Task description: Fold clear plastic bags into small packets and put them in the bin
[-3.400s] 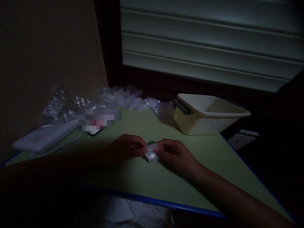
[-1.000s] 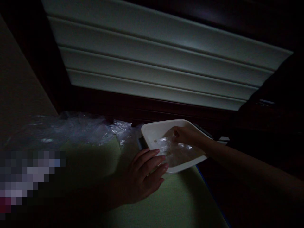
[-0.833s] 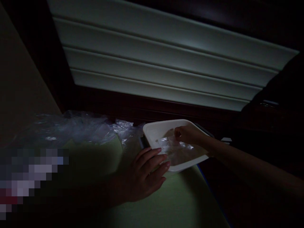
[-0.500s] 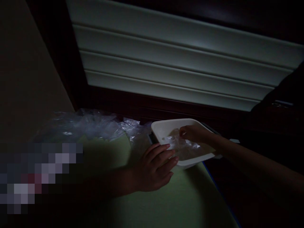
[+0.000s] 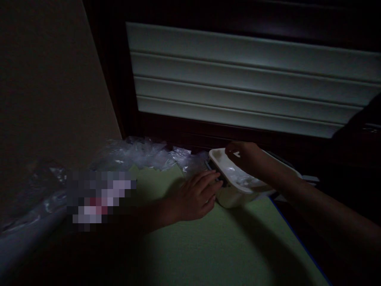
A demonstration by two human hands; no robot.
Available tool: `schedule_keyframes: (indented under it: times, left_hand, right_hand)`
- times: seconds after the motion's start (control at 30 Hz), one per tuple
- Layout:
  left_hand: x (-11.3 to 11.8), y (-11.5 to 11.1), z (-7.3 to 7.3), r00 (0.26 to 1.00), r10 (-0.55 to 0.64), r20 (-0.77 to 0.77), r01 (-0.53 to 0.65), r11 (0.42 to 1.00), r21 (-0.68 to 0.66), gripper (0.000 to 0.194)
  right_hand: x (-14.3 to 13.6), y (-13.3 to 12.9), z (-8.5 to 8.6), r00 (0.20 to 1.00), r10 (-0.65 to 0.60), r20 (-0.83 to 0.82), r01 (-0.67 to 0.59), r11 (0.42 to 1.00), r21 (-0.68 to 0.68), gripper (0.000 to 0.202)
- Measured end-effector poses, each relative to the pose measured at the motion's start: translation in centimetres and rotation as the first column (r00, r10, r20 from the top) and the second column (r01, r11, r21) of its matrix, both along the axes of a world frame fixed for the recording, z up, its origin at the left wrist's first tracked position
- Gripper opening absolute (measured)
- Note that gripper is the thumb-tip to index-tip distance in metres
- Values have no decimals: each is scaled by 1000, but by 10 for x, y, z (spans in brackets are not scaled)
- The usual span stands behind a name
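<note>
A white plastic tub (image 5: 233, 198) stands on the green mat (image 5: 208, 246), tilted to one side. Crumpled clear plastic (image 5: 238, 174) lies inside it. My left hand (image 5: 198, 196) rests by the tub's left side, palm down, fingers stretched out and their tips at its wall. Above the tub's far rim is my right hand (image 5: 245, 157), thumb and fingers curled together in a pinch. Whatever is between those fingertips, if anything, is too dark to make out. My right forearm hides part of the tub's right side.
Clear plastic sheeting (image 5: 139, 153) lies bunched along the mat's back edge and down the left. Behind stands a dark frame with pale slatted panels (image 5: 223, 83). A wall (image 5: 53, 79) rises on the left. A blurred-out patch (image 5: 101, 198) covers something on the mat.
My right hand has risen from inside the tub to above its far rim. The tub is now more tilted. My left hand stays at its side, and the view has shifted.
</note>
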State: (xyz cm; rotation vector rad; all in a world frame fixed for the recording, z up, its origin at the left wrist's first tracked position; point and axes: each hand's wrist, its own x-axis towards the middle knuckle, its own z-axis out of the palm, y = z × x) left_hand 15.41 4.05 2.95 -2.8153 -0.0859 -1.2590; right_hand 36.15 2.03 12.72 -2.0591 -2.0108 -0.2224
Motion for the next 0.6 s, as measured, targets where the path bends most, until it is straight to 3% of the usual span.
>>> schedule_keyframes:
  times: [0.13, 0.23, 0.3, 0.4, 0.5, 0.6]
  left_hand:
    - [-59, -9, -7, 954, 152, -259, -187, 975, -116, 32]
    - [-90, -16, -21, 886, 269, -378, -358, 914, -188, 28]
    - [-99, -18, -30, 871, 302, -387, -393, 902, -181, 24]
    - [-100, -18, -38, 864, 328, -382, -411, 897, -161, 24]
    - [-98, -21, -39, 871, 329, -365, -403, 903, -150, 40]
    - [-97, -24, -37, 870, 337, -360, -414, 896, -161, 41]
  right_hand:
    - [-60, -22, 10, 989, 144, -15, -138, 968, 207, 18]
    - [-106, -35, -2, 971, 239, -4, -233, 951, 202, 21]
    - [-131, -38, -21, 981, 193, 24, -195, 978, 77, 22]
    - [-150, -31, -57, 996, 87, 16, -87, 995, 43, 29]
    - [-148, -16, -91, 997, -76, 22, 75, 995, 58, 44]
    - [-138, -4, -113, 977, -213, 17, 211, 975, 68, 55]
